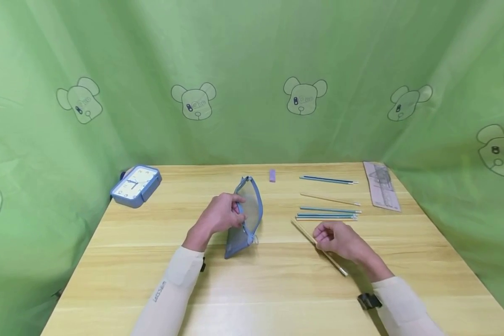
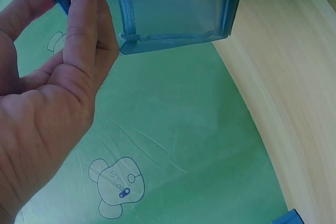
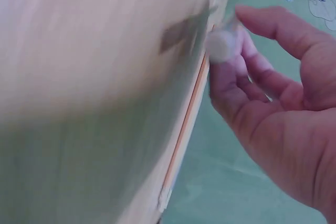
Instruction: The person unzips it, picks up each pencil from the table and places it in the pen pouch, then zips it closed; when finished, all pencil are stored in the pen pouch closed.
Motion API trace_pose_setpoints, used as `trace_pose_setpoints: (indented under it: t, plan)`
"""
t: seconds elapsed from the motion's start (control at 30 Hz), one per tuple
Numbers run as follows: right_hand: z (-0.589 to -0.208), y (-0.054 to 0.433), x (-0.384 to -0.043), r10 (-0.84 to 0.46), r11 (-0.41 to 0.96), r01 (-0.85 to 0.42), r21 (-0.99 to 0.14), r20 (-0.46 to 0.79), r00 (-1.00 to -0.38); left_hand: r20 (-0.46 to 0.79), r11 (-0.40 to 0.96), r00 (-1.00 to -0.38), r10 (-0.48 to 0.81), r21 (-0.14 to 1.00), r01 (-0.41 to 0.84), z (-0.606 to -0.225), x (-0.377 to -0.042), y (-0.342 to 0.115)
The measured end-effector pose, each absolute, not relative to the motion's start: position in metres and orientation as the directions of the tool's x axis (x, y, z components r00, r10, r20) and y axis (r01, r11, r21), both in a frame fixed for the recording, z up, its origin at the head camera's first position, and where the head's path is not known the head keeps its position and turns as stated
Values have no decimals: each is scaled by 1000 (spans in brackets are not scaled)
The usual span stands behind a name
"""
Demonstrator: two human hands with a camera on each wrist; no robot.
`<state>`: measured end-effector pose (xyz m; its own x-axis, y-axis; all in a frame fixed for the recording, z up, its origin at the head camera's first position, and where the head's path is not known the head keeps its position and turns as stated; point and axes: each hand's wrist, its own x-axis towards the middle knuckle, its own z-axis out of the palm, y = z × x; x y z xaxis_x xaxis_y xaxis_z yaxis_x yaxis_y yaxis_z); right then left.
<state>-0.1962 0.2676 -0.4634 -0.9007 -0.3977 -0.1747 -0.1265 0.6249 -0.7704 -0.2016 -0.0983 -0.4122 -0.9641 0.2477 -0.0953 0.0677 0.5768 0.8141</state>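
Note:
My left hand [image 1: 220, 214] grips the edge of a blue mesh zip pouch [image 1: 250, 200], which stands upright on the table with its zipped mouth spread apart. In the left wrist view, fingers and thumb pinch the zip band while the mesh wall [image 2: 176, 3] hangs beside them. To the right, my right hand [image 1: 340, 240] pinches a natural-wood pencil [image 1: 304, 232] near its middle, slanted, with the white eraser end towards me. The right wrist view shows that blurred eraser end [image 3: 220, 45] pointing at the camera. Behind the right hand lie several blue and wood-coloured pencils [image 1: 329, 210].
A blue clock [image 1: 136, 184] stands at the back left of the wooden table [image 1: 252, 298]. A small purple eraser [image 1: 272, 175] lies behind the pouch. At the back right is a packaged ruler set [image 1: 382, 186]. Green curtains [image 1: 252, 135] surround the table's back and sides.

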Motion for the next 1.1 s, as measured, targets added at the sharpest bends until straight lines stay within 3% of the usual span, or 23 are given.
trace_pose_setpoints:
  t: [0.3,0.47,0.73,1.1]
  plan:
    - [-453,242,-203,-264,475,-26,-879,-115,-958,-98,576,-966,241,815,61,-412,-201,-98]
    - [-445,219,-211,-213,313,45,-949,-116,-970,-98,571,-967,236,819,57,-412,-201,-97]
    - [-436,181,-224,-278,32,220,-975,-220,-935,-99,572,-965,243,818,60,-414,-200,-92]
    - [-439,148,-231,-350,30,287,-957,-279,-894,-67,623,-969,238,776,100,-417,-199,-81]
